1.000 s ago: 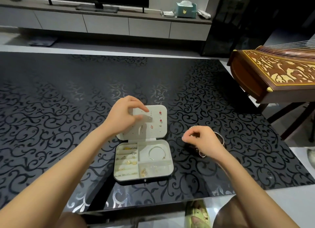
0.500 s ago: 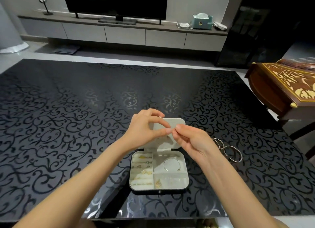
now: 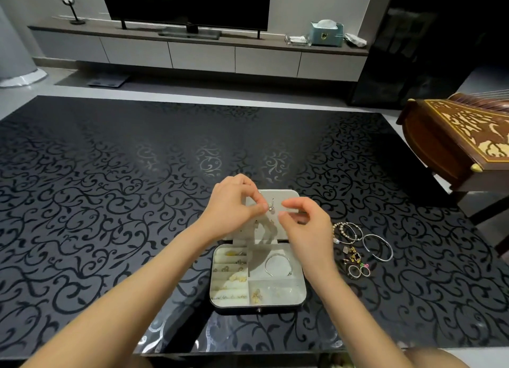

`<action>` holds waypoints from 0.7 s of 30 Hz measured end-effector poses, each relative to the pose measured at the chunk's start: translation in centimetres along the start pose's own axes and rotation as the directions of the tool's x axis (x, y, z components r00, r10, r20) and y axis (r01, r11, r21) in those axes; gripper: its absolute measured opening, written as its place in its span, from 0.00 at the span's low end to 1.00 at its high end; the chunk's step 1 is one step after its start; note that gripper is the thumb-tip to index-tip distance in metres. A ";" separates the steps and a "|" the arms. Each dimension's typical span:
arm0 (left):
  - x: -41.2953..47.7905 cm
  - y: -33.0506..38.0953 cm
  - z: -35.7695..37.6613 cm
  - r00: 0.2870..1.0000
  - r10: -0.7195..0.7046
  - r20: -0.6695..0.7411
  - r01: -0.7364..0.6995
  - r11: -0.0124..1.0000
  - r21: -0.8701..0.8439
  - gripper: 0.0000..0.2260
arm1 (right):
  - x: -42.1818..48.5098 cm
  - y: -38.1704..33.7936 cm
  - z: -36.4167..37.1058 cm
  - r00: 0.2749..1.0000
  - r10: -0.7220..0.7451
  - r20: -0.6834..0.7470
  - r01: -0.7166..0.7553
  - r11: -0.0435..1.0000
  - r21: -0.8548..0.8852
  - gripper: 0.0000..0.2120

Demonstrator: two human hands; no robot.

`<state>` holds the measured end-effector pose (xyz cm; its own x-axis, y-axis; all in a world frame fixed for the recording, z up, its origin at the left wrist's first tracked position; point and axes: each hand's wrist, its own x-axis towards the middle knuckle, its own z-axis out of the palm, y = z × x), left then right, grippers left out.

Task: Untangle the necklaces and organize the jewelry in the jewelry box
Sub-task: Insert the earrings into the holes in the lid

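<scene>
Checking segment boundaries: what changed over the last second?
The right hand left the loose jewelry on the table and moved left to the open lid, meeting the left hand, which pinches a small silver piece there. Whether the right hand holds anything is unclear. Unchanged: jewelry box open, bangle in its compartment, left hand at the lid.

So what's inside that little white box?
The open white jewelry box holds a silver bangle and small gold pieces. The left hand, pinching a silver earring, and the right hand hide much of its lid.
</scene>
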<state>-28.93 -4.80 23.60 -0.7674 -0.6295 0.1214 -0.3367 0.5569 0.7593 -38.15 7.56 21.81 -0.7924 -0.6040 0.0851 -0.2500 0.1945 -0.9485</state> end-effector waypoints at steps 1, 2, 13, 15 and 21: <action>0.0 0.2 0.0 1.000 -0.017 0.004 0.017 1.000 0.005 0.09 | -0.2 0.6 0.3 0.981 -0.187 -0.045 0.176 0.968 -0.179 0.05; 0.1 0.4 0.0 0.999 -0.032 0.007 0.032 0.999 0.007 0.09 | -0.3 1.0 0.6 0.938 -0.343 -0.056 0.310 0.898 -0.312 0.04; 0.4 1.9 -0.3 0.980 -0.195 0.036 0.199 0.969 -0.147 0.12 | 0.4 2.4 2.6 0.638 -0.763 -0.103 0.530 0.533 -0.660 0.04; 0.4 2.0 -0.4 0.980 -0.193 0.051 0.198 0.968 -0.153 0.10 | 0.3 2.5 2.7 0.644 -0.756 -0.114 0.532 0.551 -0.643 0.04; 0.4 0.8 -0.4 0.987 -0.149 0.062 0.159 0.965 -0.207 0.04 | 0.2 2.4 3.1 0.772 -0.617 -0.150 0.479 0.721 -0.501 0.07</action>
<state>-29.28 -4.83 24.52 -0.7409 -0.6708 -0.0329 -0.3338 0.3254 0.8847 -37.14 5.52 18.62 -0.5411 -0.4708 0.6969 -0.8384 0.2379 -0.4903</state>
